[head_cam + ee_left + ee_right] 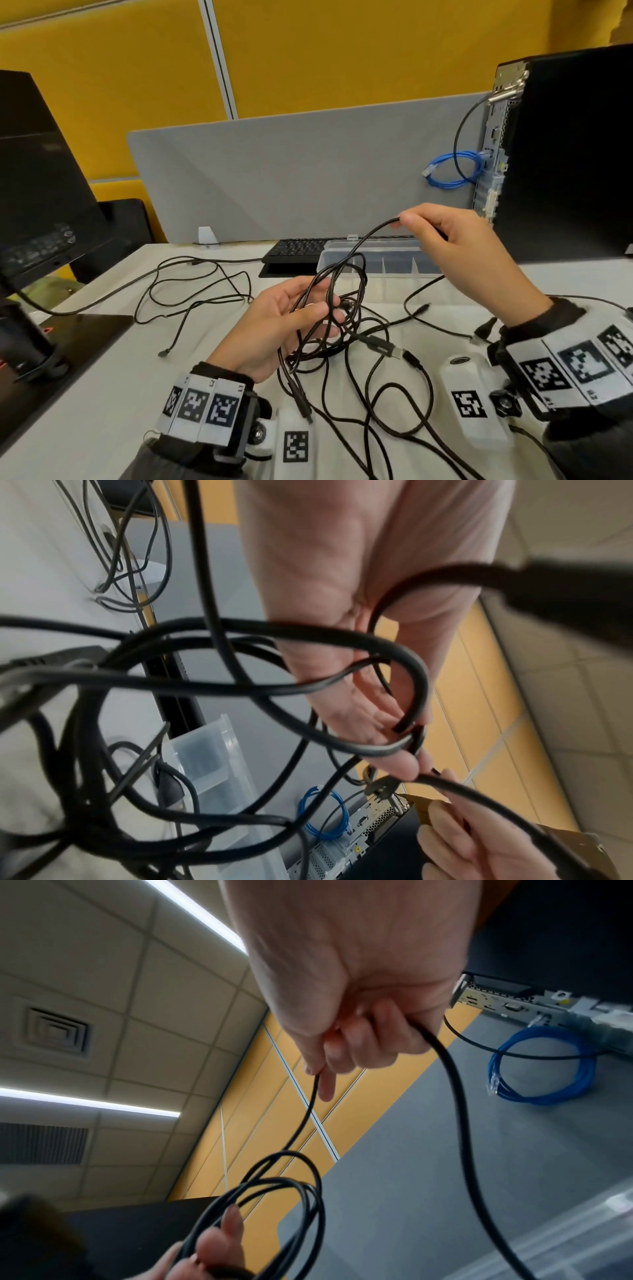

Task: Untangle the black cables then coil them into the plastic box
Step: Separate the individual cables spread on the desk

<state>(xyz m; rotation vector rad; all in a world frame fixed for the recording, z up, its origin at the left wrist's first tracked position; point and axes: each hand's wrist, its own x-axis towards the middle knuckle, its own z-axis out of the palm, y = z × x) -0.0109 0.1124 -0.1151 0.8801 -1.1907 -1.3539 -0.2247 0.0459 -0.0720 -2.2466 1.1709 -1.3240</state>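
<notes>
A tangle of black cables [346,346] lies on the white table in front of me, with plugs scattered around it. My left hand [294,318] holds a few loops of cable [404,669] above the tangle, thumb pressed over them. My right hand [435,236] is raised higher to the right and pinches a single cable strand [455,1085] that runs down to those loops. The clear plastic box [373,262], divided into compartments, stands behind the hands near the keyboard.
A second loose black cable [191,284] sprawls at the left. A monitor [37,178] stands far left, a computer tower [565,154] with a blue cable coil [452,171] far right. A keyboard [298,248] and grey divider [291,178] are at the back.
</notes>
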